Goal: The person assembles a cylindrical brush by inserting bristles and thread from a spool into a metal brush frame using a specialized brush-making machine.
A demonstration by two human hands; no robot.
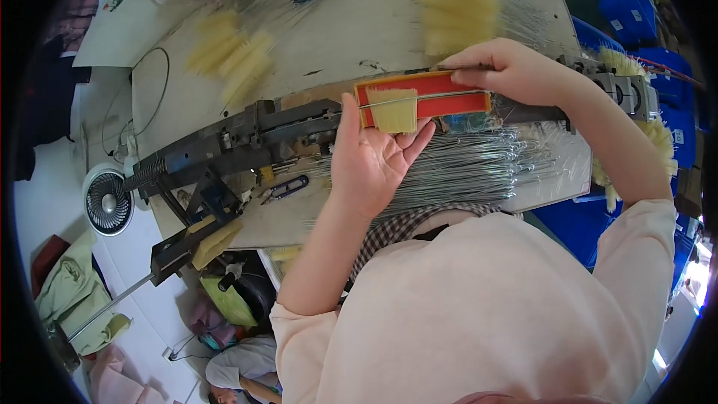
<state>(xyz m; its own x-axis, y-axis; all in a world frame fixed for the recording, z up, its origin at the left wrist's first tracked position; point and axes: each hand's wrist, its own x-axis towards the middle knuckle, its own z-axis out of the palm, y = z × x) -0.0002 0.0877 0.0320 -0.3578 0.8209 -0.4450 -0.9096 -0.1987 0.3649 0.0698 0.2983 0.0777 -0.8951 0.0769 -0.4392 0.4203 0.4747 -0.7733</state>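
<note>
A shallow red tray (464,103) with a yellow-orange rim lies across the middle of the bench. Over it runs a thin metal wire (449,94), and a flat tuft of pale yellow bristles (394,112) sits at this wire, hanging past the tray's near edge. My left hand (370,168) is palm up at the tray's left end, its thumb upright and apart from the fingers, which reach beneath the bristles and are partly hidden. At the tray's far right edge, my right hand (505,71) has its fingers closed by a thin dark strip; what they grip is unclear.
A long dark metal fixture (202,153) crosses the bench. Many bent wires (456,172) lie near me, beside small blue-handled snips (288,187). Yellow bristle brushes (460,0) lie on the far side. A fan (109,198) stands left; blue bins (627,7) stand right. Another person (243,370) is at lower left.
</note>
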